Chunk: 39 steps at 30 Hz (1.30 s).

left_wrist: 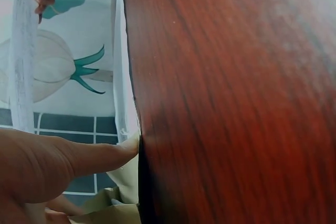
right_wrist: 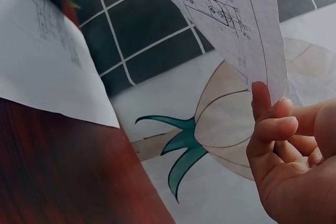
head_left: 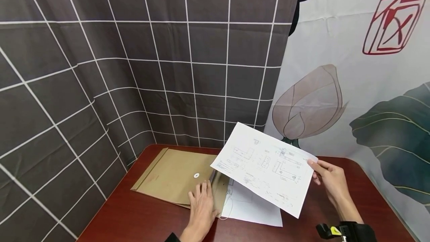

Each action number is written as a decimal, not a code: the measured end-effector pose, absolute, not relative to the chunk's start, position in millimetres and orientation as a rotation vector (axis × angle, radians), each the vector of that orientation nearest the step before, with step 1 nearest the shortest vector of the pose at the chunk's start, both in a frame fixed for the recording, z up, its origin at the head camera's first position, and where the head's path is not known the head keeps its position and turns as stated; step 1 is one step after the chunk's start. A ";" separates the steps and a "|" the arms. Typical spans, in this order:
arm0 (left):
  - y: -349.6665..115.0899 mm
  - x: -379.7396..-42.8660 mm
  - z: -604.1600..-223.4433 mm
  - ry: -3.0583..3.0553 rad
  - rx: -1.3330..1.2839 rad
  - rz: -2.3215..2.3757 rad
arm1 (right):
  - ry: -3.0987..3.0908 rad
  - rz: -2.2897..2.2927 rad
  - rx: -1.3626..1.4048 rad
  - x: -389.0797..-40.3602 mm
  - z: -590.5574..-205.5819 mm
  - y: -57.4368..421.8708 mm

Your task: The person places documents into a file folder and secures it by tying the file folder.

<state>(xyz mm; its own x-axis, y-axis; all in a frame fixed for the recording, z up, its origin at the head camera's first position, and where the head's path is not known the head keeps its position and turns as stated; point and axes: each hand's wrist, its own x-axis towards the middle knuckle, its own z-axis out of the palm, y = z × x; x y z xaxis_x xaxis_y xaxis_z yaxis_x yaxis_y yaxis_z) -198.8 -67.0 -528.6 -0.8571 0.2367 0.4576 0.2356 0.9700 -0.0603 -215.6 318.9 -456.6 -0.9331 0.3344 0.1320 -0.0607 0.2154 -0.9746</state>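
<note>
In the head view my right hand (head_left: 330, 178) pinches a white drawing sheet (head_left: 265, 167) by its right corner, between thumb and fingers. The sheet is held up at a tilt, with printed technical drawings facing me. My left hand (head_left: 202, 205) rests on a brown document envelope (head_left: 171, 174), fingers near the edge beside its white button (head_left: 196, 175). In the left wrist view the left thumb (left_wrist: 100, 156) reaches out straight to the envelope's flap (left_wrist: 126, 177). A second sheet (head_left: 255, 206) lies on the table by the flap, partly hidden under the raised one.
The reddish-brown table (head_left: 144, 223) has rounded back corners. Behind it hang a dark grey cloth with white grid lines (head_left: 208, 44) and a white cloth with a flower print (head_left: 309, 104). A thin string (head_left: 228, 212) trails from the envelope flap over the lower sheet.
</note>
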 end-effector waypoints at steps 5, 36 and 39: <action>-66.4 -198.9 -530.2 -2.626 -0.317 0.006 | -2.179 1.764 -0.295 -215.6 -459.9 321.7; -67.0 -195.9 -532.2 -2.616 -0.297 -0.055 | -2.269 1.904 -0.315 -210.2 -501.4 308.0; -66.7 -195.8 -532.4 -2.620 -0.293 -0.056 | -2.275 1.916 -0.327 -210.1 -504.1 304.3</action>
<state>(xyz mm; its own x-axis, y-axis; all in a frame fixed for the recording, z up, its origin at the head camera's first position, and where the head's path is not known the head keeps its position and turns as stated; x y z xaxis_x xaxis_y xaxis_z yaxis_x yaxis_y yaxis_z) -195.8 -66.7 -532.4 -0.8521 0.1968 0.4850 0.2172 0.9760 -0.0144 -210.1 304.3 -504.1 -0.9650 0.2609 -0.0261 0.0700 0.1606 -0.9845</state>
